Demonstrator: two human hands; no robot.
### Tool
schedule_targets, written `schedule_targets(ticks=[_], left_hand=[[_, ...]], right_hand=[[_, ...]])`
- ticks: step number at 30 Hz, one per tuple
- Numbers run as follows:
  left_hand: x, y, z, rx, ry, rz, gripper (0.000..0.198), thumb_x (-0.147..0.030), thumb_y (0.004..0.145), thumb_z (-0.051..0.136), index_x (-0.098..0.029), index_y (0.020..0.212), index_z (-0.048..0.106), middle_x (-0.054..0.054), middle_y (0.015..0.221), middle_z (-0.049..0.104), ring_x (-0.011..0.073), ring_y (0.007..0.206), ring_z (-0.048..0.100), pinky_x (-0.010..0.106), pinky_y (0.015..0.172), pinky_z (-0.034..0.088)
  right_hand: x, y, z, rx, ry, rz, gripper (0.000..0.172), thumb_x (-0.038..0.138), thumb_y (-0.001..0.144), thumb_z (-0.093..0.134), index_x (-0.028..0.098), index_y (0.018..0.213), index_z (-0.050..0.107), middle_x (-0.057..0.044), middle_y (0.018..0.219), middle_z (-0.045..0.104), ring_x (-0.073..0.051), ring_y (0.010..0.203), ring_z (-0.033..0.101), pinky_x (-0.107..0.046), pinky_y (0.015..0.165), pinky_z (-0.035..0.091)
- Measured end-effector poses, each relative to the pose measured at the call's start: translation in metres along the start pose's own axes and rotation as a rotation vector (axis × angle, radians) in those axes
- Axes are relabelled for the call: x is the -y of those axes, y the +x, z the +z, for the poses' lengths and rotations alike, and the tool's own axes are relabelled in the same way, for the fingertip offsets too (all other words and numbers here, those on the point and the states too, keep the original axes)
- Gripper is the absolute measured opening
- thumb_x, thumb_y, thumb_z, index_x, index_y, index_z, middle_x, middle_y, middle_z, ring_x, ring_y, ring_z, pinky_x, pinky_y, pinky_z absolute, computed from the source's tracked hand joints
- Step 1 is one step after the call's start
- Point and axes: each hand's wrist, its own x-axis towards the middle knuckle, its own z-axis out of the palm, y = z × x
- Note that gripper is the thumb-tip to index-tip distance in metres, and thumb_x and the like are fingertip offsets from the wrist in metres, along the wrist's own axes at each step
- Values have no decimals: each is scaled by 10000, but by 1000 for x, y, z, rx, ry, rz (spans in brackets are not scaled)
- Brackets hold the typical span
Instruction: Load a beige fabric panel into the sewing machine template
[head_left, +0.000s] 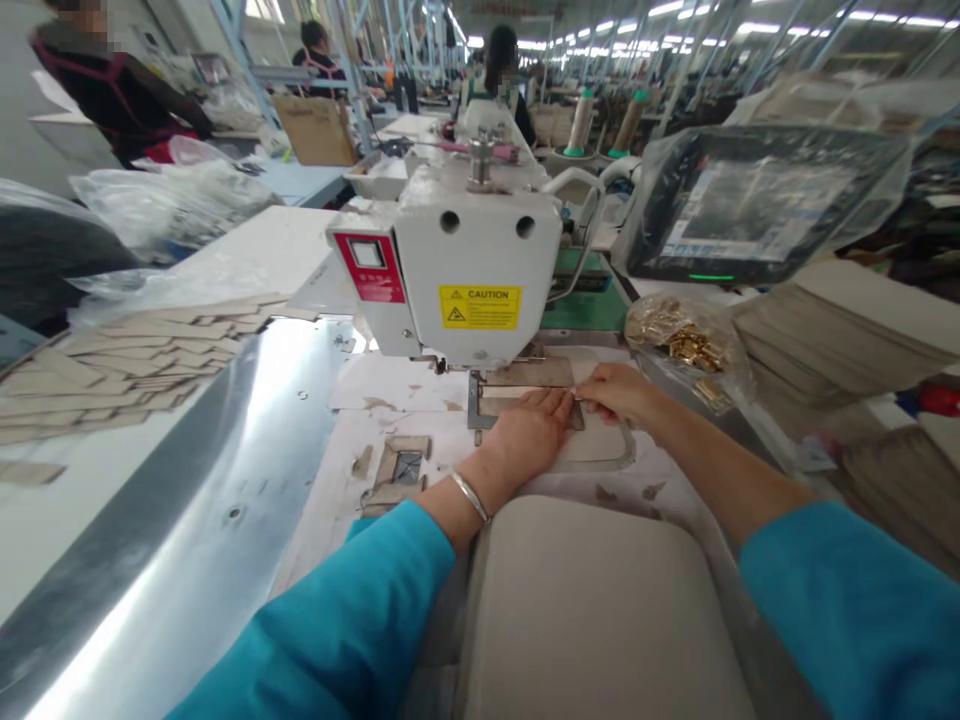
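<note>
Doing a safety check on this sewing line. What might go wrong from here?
The left hand and right hand sit at the metal clamp frame just under the sewing machine head, so they might get pinched if it cycles. The bangle on the left wrist could perhaps snag there. The plastic bag of gold-coloured metal fittings beside the right hand might tip and spill.
</note>
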Motion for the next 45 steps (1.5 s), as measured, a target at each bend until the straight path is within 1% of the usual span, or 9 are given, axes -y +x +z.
schedule_targets(ticks=[3,6,10,14,17,22,31,37,45], left_hand=[[2,-9,-9,10,29,-80,447,-345,951,520,-67,1301,512,145,1277,601,239,1176,558,330,1008,440],[9,-26,-22,19,89,-211,445,-377,938,531,-51,1240,536,165,1180,615,274,1098,579,378,953,463],[15,-40,-34,45,155,-309,421,-427,907,572,-62,1118,578,157,1063,620,292,999,594,407,892,478],[15,-42,-30,40,151,-311,413,-389,894,608,-59,1137,557,176,1114,611,295,1059,584,412,940,467],[19,-46,-22,-26,127,-280,390,-339,901,609,-82,1183,528,165,1193,597,287,1132,567,418,1005,442],[25,-53,-17,-57,98,-221,310,-270,903,611,-101,1154,544,141,1242,590,271,1162,554,399,1057,420],[28,-52,-26,-1,84,-219,277,-280,885,639,-102,1088,575,129,1160,624,269,1089,573,392,975,475],[45,-64,-35,23,89,-235,260,-286,890,637,-122,1080,571,118,1184,624,258,1094,588,382,970,482],[67,-86,-52,71,57,-274,233,-297,919,593,-131,1080,578,121,1159,637,256,1110,586,386,974,479]], right_hand=[[-8,4,0,17,-18,-34,240,251,852,698,182,738,499,39,486,559,-66,327,427,-176,332,320],[-15,7,0,16,-33,-61,232,289,846,713,178,768,524,39,488,569,-66,321,432,-177,334,321],[-18,7,1,28,6,-103,192,260,875,673,178,783,525,49,493,567,-62,315,427,-176,337,322],[-11,1,-2,101,61,-52,182,174,912,588,167,742,523,45,499,565,-65,339,461,-174,358,341],[-6,-3,-6,139,85,-25,189,132,908,560,158,722,529,33,496,568,-72,349,470,-179,368,345],[-8,2,-8,138,110,-11,167,149,876,579,157,715,534,37,476,545,-65,342,435,-180,352,265],[-8,12,-3,89,69,-18,192,161,828,576,159,644,523,55,393,445,-49,302,308,-203,341,144],[13,-2,9,127,57,-20,218,145,824,575,161,616,513,50,389,436,-40,297,258,-202,329,126],[44,-15,35,122,29,-18,250,106,800,594,168,583,488,44,379,442,-48,294,289,-197,330,162]])
